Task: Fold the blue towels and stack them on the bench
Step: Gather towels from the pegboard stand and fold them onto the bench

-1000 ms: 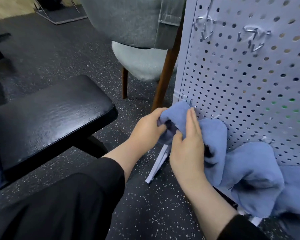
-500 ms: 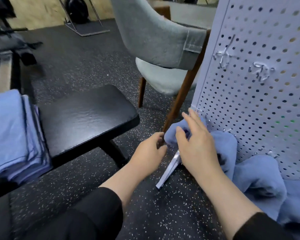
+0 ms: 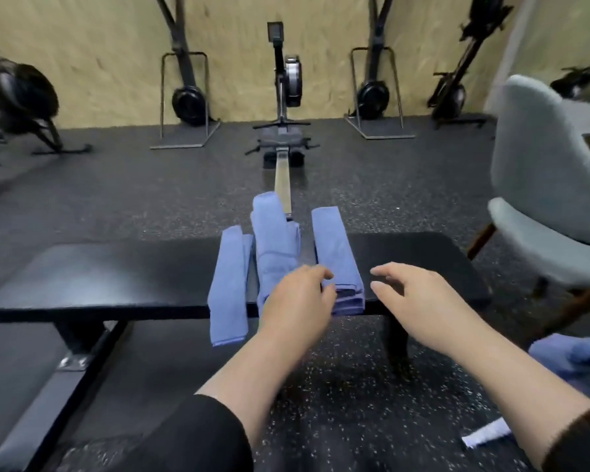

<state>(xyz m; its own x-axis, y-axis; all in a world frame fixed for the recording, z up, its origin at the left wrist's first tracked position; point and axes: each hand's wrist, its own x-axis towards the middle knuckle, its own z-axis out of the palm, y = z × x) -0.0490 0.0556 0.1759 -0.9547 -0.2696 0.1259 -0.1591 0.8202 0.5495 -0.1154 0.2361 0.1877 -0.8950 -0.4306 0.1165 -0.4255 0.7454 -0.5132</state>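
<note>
A moment ago both hands were down at the white pegboard panel, working into the blue towel bunched against it; now the view has swung round to the black bench (image 3: pixel 116 274) and the wall of rowing machines beyond, and the panel is out of sight. The left hand (image 3: pixel 297 301) hovers over the near end of the middle folded towel (image 3: pixel 275 240), fingers loosely bent and holding nothing; whether it touches the cloth I cannot tell. The right hand (image 3: pixel 419 301) hangs above the bench top just right of the towels, fingers spread and relaxed, also empty. Three folded blue towels lie across the bench side by side: the left folded towel (image 3: pixel 229 287) drapes over the near edge, the middle one reaches past the far edge, and the right folded towel (image 3: pixel 338 253) sits thickly layered beside it. The loose blue towel (image 3: pixel 573 361) they were handling earlier now shows only at the right edge, low near the floor. A pale upholstered chair (image 3: pixel 542 185) stands to the right, and a rowing machine (image 3: pixel 283 107) runs away from behind the bench.
</note>
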